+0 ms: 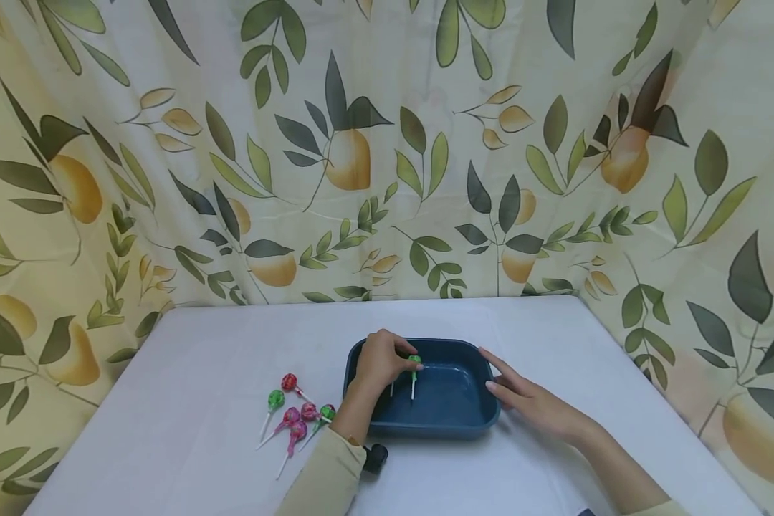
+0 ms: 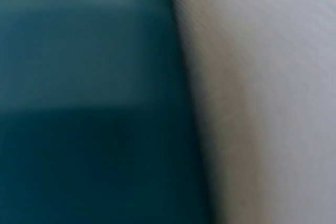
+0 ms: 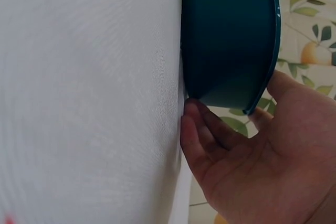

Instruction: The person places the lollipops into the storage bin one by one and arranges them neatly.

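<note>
A dark blue rectangular tray [image 1: 448, 428] sits on the white table. My left hand [image 1: 379, 362] reaches over its left part and pinches a green lollipop [image 1: 415, 357] by its head, the white stick pointing down into the tray. Another white stick [image 1: 391, 389] shows beside my hand; its head is hidden. At the tray's right end my right hand [image 1: 529, 401] holds the side. In the right wrist view, its thumb lies at the tray rim [image 3: 277, 24] and its fingertips touch low on the wall. Only the blurred tray side [image 2: 94, 61] fills the left wrist view.
Left of the tray lie several lollipops, among them a red one [image 1: 289, 382], a green one [image 1: 275, 399] and a pink one [image 1: 298, 431]. A black object [image 1: 375, 459] is at my left wrist. Behind the table hangs a fruit-and-leaf patterned curtain [image 1: 426, 179].
</note>
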Tool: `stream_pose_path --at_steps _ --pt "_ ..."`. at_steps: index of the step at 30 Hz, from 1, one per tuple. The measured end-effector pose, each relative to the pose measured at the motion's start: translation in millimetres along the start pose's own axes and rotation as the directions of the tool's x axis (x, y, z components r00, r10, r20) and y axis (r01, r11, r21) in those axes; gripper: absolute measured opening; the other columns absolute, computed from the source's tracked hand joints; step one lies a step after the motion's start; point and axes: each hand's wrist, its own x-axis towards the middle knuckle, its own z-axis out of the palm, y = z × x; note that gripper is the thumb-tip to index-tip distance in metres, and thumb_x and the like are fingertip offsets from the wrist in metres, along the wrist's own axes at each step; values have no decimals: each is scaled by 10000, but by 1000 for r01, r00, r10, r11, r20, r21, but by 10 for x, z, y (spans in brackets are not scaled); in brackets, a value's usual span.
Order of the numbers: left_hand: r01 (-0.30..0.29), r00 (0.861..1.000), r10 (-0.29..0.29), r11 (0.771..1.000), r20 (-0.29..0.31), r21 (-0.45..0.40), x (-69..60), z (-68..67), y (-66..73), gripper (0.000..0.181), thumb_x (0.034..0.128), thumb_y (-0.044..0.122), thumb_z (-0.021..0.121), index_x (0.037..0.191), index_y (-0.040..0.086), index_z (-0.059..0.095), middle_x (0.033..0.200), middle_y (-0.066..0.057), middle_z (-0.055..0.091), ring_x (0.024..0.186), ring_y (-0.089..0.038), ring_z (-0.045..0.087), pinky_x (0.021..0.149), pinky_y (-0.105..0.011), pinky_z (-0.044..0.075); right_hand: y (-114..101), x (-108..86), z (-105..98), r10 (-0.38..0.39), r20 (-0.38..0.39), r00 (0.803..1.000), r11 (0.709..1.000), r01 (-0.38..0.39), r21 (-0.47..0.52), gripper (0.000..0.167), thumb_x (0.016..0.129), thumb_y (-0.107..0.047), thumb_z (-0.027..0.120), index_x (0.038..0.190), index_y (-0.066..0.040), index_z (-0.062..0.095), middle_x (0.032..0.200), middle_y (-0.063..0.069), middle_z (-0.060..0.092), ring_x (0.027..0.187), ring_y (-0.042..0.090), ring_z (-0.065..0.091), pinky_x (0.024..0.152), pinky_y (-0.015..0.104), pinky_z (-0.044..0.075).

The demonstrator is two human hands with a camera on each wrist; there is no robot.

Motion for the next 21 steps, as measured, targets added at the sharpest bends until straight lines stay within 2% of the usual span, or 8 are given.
stream_pose_path --at_steps 7,13,16,21 --pt "7 1000 -7 1000 -6 23 -19 33 10 176 748 203 954 878 170 840 908 32 741 850 -131 659 702 -307 545 22 0 7 5 -2 1000 1000 -5 -3 648 1078 -467 521 1638 -441 197 1420 151 532 1197 272 568 1028 583 430" --pt "5 1000 -4 998 -12 62 -25 36 -11 169 756 210 948 882 174 842 872 49 743 829 -129 667 687 -307 540 28 9 10 -5 1 1000 1000 5 -24 649 1080 -471 513 1640 -441 186 1338 114 562 1135 251 576 981 531 453" --pt "-10 1000 11 996 -10 85 -18 30 -15 148 774 203 937 881 174 840 855 61 742 840 -135 680 708 -316 546 21 1 6 -12 1 1000 1000 12 -23 648 1083 -464 511 1641 -439 184 1358 123 550 1154 259 572 987 536 456" --pt "-45 999 47 990 -13 136 -28 35 -29 149 782 213 932 891 172 839 827 84 740 832 -131 688 725 -326 548 28 -16 13 -23 1 1000 1000 23 1 643 1084 -457 513 1642 -428 195 1469 183 485 1273 312 527 1025 564 438"
